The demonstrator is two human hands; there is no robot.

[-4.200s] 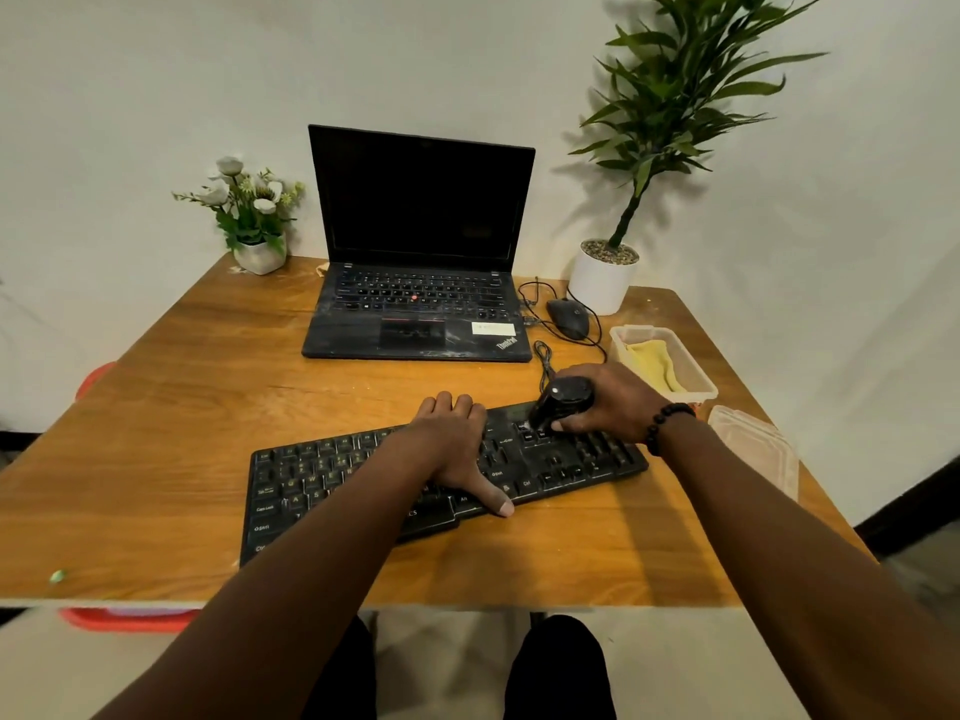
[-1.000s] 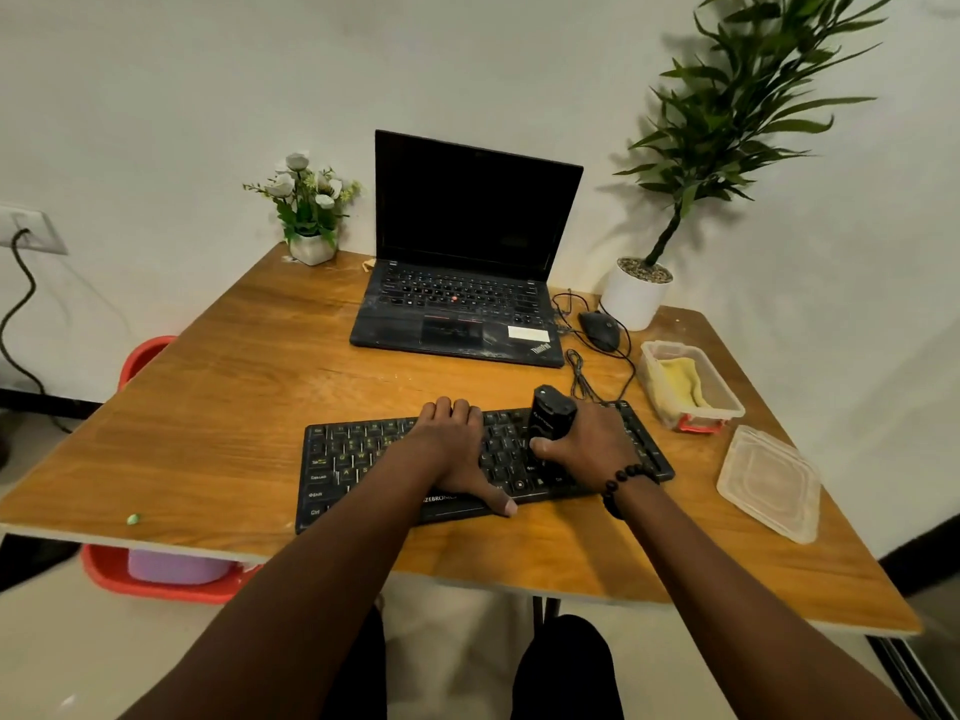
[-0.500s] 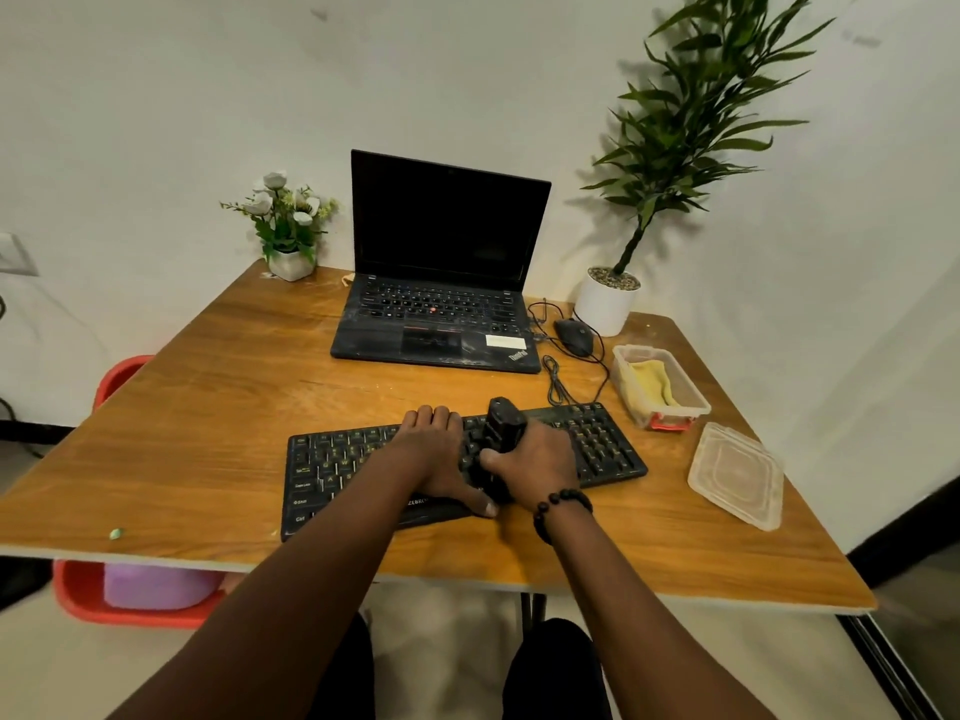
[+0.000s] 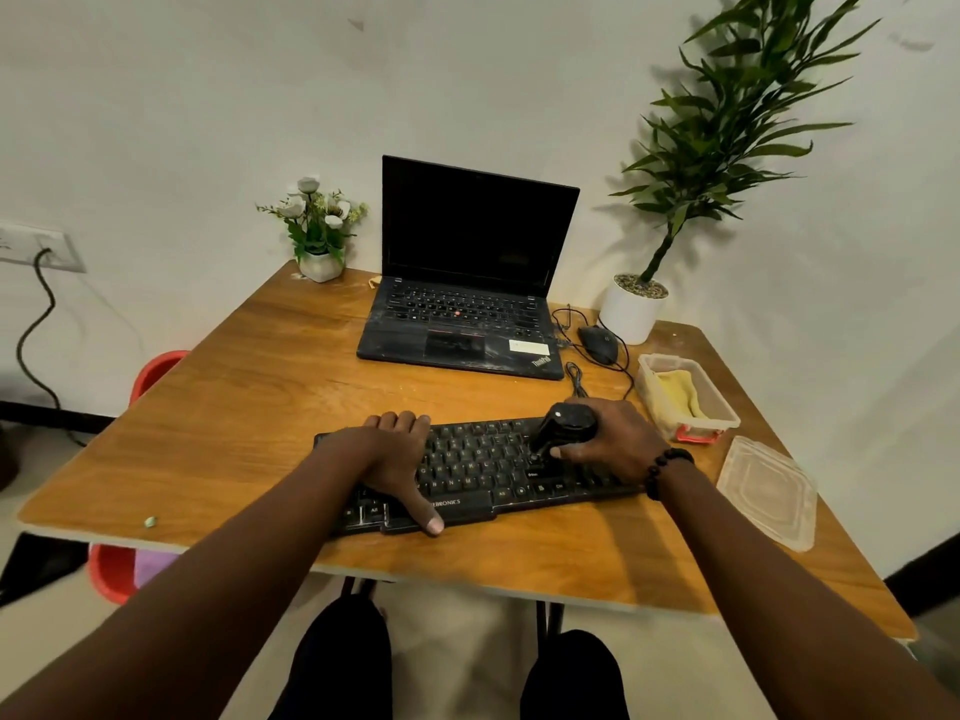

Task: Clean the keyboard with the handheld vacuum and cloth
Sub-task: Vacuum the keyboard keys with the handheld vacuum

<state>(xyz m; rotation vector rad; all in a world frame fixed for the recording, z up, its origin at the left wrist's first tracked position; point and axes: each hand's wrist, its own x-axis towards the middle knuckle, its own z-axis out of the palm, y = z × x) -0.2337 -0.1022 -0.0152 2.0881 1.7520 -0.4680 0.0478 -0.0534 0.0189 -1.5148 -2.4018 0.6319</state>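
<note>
A: Item one, the keyboard (image 4: 483, 472)?
B: Black, lying flat near the front edge of the wooden surface (image 4: 249, 407), its length running left to right.

A: Left hand (image 4: 389, 459)?
B: Palm down on the keyboard's left part, fingers straight, thumb stretched along the front edge. Released, grasping nothing.

A: Right hand (image 4: 615, 441)?
B: Wrapped round the vacuum (image 4: 561, 428), a small black unit tilted so its nozzle meets the keys right of centre. A bead bracelet (image 4: 667, 470) sits on that wrist.

A: The cloth (image 4: 680, 392)?
B: Yellow, folded inside a clear tub (image 4: 727, 415) just beside the keyboard's right end. The tub's lid (image 4: 766, 491) lies apart, nearer the front.

A: Background stock?
B: Open laptop (image 4: 467, 304) with a dark screen behind the keyboard; a mouse (image 4: 597, 343) with its cable to the laptop's right; a tall plant (image 4: 631, 309) in a white pot at the back right; small white flowers (image 4: 317, 226) at the back left.
</note>
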